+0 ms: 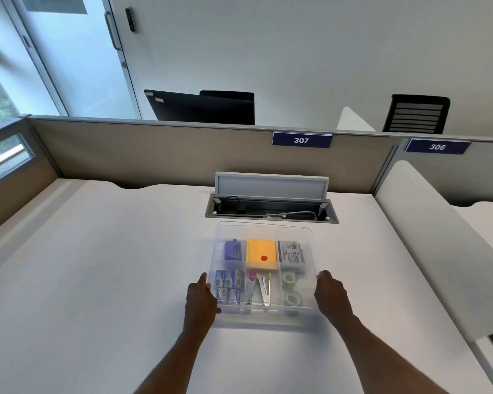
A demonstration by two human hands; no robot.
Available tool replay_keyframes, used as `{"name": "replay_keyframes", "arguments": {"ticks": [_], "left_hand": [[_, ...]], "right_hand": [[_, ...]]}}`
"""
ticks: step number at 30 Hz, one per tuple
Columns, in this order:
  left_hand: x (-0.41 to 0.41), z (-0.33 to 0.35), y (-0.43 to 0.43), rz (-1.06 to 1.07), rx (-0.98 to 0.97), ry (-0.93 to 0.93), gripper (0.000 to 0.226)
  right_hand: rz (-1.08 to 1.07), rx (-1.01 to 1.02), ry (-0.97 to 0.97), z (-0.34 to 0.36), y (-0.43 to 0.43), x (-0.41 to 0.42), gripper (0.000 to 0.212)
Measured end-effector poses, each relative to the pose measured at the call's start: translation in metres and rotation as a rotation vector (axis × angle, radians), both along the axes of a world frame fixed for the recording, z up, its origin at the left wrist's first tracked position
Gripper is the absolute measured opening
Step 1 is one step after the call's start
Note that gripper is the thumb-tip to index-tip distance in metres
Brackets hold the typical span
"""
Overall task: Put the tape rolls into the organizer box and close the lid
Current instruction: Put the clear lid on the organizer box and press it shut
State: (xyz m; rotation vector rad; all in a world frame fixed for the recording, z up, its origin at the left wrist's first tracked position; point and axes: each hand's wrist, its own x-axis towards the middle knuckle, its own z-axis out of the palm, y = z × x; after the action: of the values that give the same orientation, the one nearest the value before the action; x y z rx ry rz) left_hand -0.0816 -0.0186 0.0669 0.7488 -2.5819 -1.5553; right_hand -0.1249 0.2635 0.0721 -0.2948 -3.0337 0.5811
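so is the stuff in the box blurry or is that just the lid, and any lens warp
Head view: the organizer box contents look hazy because the frosted translucent lid lies over them; the tape rolls show only as soft rings. Both hands, left and right, are slightly motion-smeared. The wide-angle lens bows the partition and desk edges; window daylight at left, no harsh glare.

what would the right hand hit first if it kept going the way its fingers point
The right hand already rests against the organizer box at its right edge; past that, fingers point toward bare desk, probably clear up to the open cable tray.
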Motion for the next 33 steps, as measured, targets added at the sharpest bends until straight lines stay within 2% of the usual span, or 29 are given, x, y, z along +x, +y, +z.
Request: {"name": "replay_keyframes", "arguments": {"ticks": [5, 10, 13, 16, 19, 22, 23, 29, 31, 33], "left_hand": [[0.004, -0.002, -0.002, 0.047, 0.037, 0.047, 0.043], [-0.003, -0.006, -0.007, 0.088, 0.146, 0.014, 0.041], [-0.009, -0.007, -0.01, 0.102, 0.161, -0.024, 0.033], [-0.018, 0.001, -0.01, 0.111, 0.097, -0.082, 0.023], [-0.032, 0.01, -0.013, 0.084, 0.062, -0.121, 0.028], [-0.048, 0.013, -0.014, 0.016, -0.012, -0.104, 0.064], [-0.053, 0.013, -0.013, -0.028, -0.047, -0.089, 0.07], [-0.06, 0.008, -0.008, -0.045, -0.209, -0.061, 0.051], [-0.055, 0.001, -0.005, -0.093, -0.372, -0.017, 0.05], [-0.052, -0.004, -0.006, -0.075, -0.381, 0.029, 0.047]], "right_hand": [[0.03, -0.085, 0.024, -0.003, 0.005, -0.004, 0.024], [0.002, -0.118, 0.007, -0.003, 0.004, -0.002, 0.024], [0.026, -0.086, -0.014, -0.002, 0.003, -0.005, 0.041], [0.098, -0.041, -0.023, 0.002, 0.003, -0.008, 0.051], [0.132, -0.07, -0.017, 0.007, 0.0, -0.013, 0.05], [0.106, -0.092, 0.008, 0.008, -0.005, -0.015, 0.047], [0.097, -0.098, 0.03, 0.007, -0.006, -0.016, 0.044], [0.048, -0.055, 0.114, 0.003, -0.003, -0.033, 0.016], [0.032, -0.031, 0.112, -0.001, -0.005, -0.036, 0.014], [0.014, -0.017, 0.132, -0.007, -0.007, -0.035, 0.016]]}}
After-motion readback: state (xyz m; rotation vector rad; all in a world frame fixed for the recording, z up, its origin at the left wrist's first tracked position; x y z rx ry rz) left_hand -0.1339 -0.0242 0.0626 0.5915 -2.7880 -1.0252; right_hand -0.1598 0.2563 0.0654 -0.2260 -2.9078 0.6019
